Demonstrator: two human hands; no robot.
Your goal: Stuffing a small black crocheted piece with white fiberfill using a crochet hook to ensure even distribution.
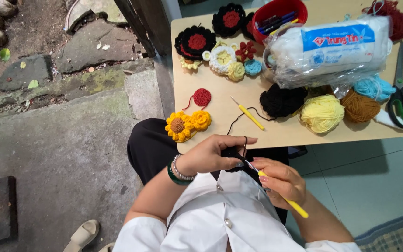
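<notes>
My left hand (213,154) pinches a small black crochet piece (232,153) just below the table's front edge, with black yarn looped over its forefinger. My right hand (278,181) grips a yellow-handled crochet hook (281,193) whose metal tip reaches into the black piece. The black strand (239,119) runs up over the table to a ball of black yarn (281,100). A second yellow crochet hook (248,114) lies loose on the wooden table (220,121).
On the table lie a red crochet disc (202,97), a sunflower piece (179,126), several crochet flowers, a red bowl of pens (278,14), a plastic bag of white stuffing (332,49), yellow, brown and blue yarn balls, and green-handled scissors (402,100). Concrete ground lies left.
</notes>
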